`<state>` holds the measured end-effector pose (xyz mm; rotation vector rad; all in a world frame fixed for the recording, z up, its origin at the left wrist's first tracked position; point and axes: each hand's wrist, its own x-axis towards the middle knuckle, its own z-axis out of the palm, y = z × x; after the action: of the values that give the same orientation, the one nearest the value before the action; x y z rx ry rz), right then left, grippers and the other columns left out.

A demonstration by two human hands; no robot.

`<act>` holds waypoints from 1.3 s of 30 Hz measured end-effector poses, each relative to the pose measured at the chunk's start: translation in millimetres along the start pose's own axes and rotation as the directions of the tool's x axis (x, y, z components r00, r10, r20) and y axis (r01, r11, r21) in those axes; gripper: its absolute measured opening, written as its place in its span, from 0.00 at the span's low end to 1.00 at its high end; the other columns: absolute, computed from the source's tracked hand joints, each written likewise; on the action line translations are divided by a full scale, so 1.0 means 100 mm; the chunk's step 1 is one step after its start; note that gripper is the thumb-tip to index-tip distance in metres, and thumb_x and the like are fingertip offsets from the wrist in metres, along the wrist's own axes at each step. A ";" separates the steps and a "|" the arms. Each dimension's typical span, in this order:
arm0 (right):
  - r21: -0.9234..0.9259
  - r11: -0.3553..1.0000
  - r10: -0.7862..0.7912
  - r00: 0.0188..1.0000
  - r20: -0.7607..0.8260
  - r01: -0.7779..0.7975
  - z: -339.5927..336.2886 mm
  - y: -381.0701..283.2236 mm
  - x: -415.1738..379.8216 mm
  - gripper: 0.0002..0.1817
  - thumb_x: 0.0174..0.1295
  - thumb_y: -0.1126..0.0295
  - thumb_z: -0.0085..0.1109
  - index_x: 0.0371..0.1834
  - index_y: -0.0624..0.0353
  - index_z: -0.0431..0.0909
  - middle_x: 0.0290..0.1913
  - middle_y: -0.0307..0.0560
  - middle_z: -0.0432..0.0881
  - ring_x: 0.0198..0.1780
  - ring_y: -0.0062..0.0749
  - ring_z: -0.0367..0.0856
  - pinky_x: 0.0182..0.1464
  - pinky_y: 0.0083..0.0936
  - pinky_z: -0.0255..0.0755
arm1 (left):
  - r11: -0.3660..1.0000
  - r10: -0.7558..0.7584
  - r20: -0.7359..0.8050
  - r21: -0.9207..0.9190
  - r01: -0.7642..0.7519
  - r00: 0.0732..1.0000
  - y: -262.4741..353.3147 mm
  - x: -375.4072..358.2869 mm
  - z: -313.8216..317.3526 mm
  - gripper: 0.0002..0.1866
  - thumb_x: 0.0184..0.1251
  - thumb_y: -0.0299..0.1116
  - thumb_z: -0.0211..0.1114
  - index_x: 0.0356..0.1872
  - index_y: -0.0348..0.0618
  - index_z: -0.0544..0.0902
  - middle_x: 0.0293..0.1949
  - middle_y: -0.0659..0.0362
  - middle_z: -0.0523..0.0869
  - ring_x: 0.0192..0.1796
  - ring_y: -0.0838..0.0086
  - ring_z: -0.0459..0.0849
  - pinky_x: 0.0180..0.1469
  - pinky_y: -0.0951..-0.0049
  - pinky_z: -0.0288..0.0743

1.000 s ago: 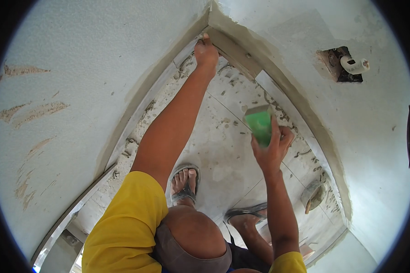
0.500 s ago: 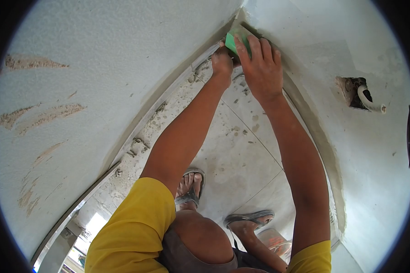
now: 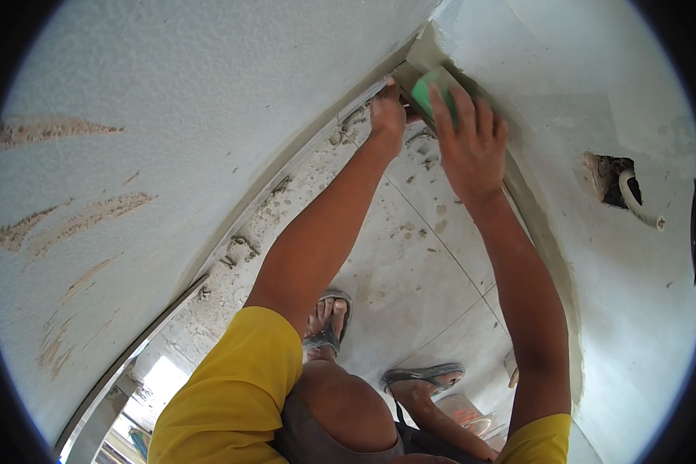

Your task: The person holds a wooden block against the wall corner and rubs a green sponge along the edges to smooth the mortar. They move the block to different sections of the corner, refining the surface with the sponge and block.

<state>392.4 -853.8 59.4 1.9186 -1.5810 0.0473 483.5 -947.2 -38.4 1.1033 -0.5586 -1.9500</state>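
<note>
Both hands have shifted a little since half a second ago: we see the right hand [image 3: 472,143] and its green sponge [image 3: 431,90] slightly lower and further right in view, the wall hole drifting right too, camera tilted.

Largest first: left wall [image 3: 170,116], white textured plaster with brown scrape marks, meets the right wall [image 3: 634,93] at a corner near top centre. Tiled floor [image 3: 410,263] below, pale, spattered with mortar crumbs along the left skirting strip [image 3: 286,182]. Our yellow sleeves [image 3: 232,394] fill the bottom, bent knee between them, feet in sandals [image 3: 329,321] on the tiles.

Right wall has a rough hole [image 3: 615,179] with a white conduit [image 3: 640,207] poking out of it.

Right hand fingers spread flat over the sponge, pressing it against the skirting right at the corner; thumb side hidden, so grip underneath we cannot tell. Left hand [image 3: 387,116] is just beside it, touching, fingers curled into a loose fist with the tips against the top edge of the left skirting strip; whether it holds anything we cannot tell.
</note>
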 end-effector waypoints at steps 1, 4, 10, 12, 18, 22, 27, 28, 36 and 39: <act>0.001 1.000 0.002 1.000 -0.004 -0.002 0.08 -0.04 0.11 0.31 0.57 0.65 0.60 0.67 0.44 0.71 0.57 0.39 0.72 0.52 0.35 0.73 0.51 0.38 0.68 | 1.000 -0.003 -0.014 0.024 0.004 1.000 0.02 -0.01 0.01 0.24 0.81 0.47 0.37 0.57 0.39 0.74 0.45 0.52 0.82 0.45 0.65 0.83 0.48 0.63 0.81; -0.016 1.000 -0.001 1.000 0.011 0.001 0.25 -0.12 0.26 0.30 0.56 0.65 0.60 0.67 0.44 0.71 0.58 0.38 0.72 0.52 0.32 0.73 0.52 0.38 0.67 | 1.000 0.028 -0.045 -0.008 -0.028 0.999 -0.01 0.02 -0.01 0.22 0.80 0.47 0.42 0.57 0.40 0.75 0.48 0.52 0.81 0.41 0.65 0.85 0.37 0.67 0.86; -0.047 0.998 0.033 0.999 0.030 -0.031 0.07 0.03 -0.25 0.29 0.56 0.66 0.60 0.65 0.45 0.73 0.57 0.37 0.73 0.51 0.31 0.73 0.52 0.36 0.67 | 1.000 -0.022 0.043 0.001 0.022 0.999 0.06 -0.01 0.00 0.24 0.81 0.47 0.37 0.56 0.39 0.75 0.46 0.52 0.82 0.44 0.65 0.83 0.49 0.64 0.81; -0.048 0.994 0.103 0.993 0.050 -0.100 -0.03 0.05 -0.40 0.29 0.56 0.67 0.61 0.64 0.45 0.74 0.57 0.37 0.73 0.50 0.32 0.73 0.53 0.37 0.68 | 1.000 -0.021 0.046 0.000 0.021 0.999 0.09 -0.05 0.01 0.24 0.81 0.47 0.37 0.56 0.39 0.75 0.46 0.52 0.82 0.44 0.65 0.83 0.49 0.64 0.81; 0.083 0.993 0.084 0.996 -0.030 -0.081 0.23 -0.13 0.17 0.30 0.56 0.68 0.60 0.66 0.45 0.72 0.57 0.36 0.73 0.52 0.32 0.73 0.52 0.38 0.68 | 0.999 -0.022 -0.013 -0.043 0.021 1.000 0.05 -0.04 0.03 0.23 0.81 0.47 0.37 0.56 0.41 0.75 0.45 0.54 0.82 0.43 0.67 0.83 0.47 0.65 0.81; 0.089 0.994 0.070 0.997 -0.027 -0.068 0.34 -0.13 0.24 0.31 0.55 0.68 0.60 0.66 0.44 0.71 0.57 0.35 0.72 0.53 0.31 0.72 0.52 0.37 0.69 | 0.999 -0.023 -0.019 -0.047 0.022 1.000 0.07 -0.05 0.02 0.23 0.81 0.47 0.37 0.54 0.43 0.76 0.44 0.55 0.82 0.41 0.68 0.82 0.44 0.66 0.80; -0.023 0.993 0.118 0.993 0.020 -0.118 0.09 -0.01 -0.31 0.31 0.54 0.69 0.62 0.66 0.45 0.72 0.56 0.35 0.74 0.51 0.34 0.74 0.52 0.37 0.69 | 0.999 -0.031 0.030 -0.040 0.032 0.999 0.09 -0.04 0.03 0.23 0.81 0.47 0.37 0.53 0.42 0.76 0.42 0.55 0.83 0.42 0.68 0.83 0.46 0.66 0.81; -0.022 0.993 0.114 0.993 0.023 -0.114 0.08 -0.02 -0.34 0.31 0.54 0.69 0.62 0.66 0.45 0.72 0.56 0.35 0.74 0.51 0.34 0.74 0.52 0.37 0.69 | 0.999 -0.046 0.021 -0.011 0.046 0.999 0.09 -0.07 0.03 0.23 0.81 0.46 0.37 0.53 0.42 0.76 0.42 0.55 0.83 0.42 0.68 0.83 0.46 0.65 0.81; 0.093 0.988 0.121 0.993 0.002 -0.121 0.32 -0.17 0.27 0.30 0.54 0.69 0.62 0.65 0.46 0.73 0.55 0.37 0.74 0.50 0.34 0.74 0.51 0.37 0.69 | 0.999 -0.029 -0.003 -0.015 0.029 1.000 0.12 -0.08 0.04 0.22 0.81 0.45 0.37 0.55 0.42 0.75 0.45 0.54 0.82 0.43 0.67 0.83 0.47 0.65 0.82; 0.083 0.991 0.104 0.995 0.002 -0.104 0.26 -0.13 0.18 0.30 0.54 0.70 0.62 0.65 0.45 0.73 0.54 0.37 0.74 0.50 0.33 0.74 0.50 0.36 0.69 | 0.999 -0.045 0.017 -0.010 0.045 0.999 0.12 -0.08 0.00 0.22 0.81 0.45 0.37 0.55 0.41 0.75 0.45 0.53 0.82 0.43 0.67 0.83 0.47 0.66 0.82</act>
<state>399.9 -881.6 40.6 1.8964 -1.7011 0.1620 490.6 -947.9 -26.2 1.1023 -0.5359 -2.0008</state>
